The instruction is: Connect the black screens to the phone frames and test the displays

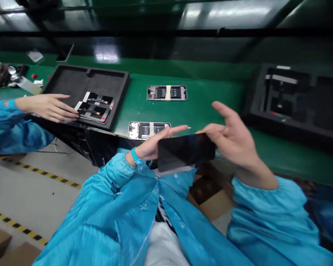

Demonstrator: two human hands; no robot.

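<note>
A dark phone screen panel point(185, 151) is held up in front of my chest, its glossy black face tilted toward me. My left hand point(150, 146) supports its left end, with a finger stretched out along the top edge and the others hidden behind. At the top right corner, my right hand point(233, 138) pinches the panel while one finger points up. Just beyond my left hand lies an opened phone body point(147, 130) with a pale strip across its battery. Farther back on the green bench rests another opened phone body point(161, 93), similarly strapped.
To the left, a co-worker's hand point(51, 107) touches screen parts point(96, 107) in a black foam tray point(122, 88). Another foam tray point(255, 107) with parts sits at the right of the green bench point(211, 90). An open cardboard box point(216, 203) stands below.
</note>
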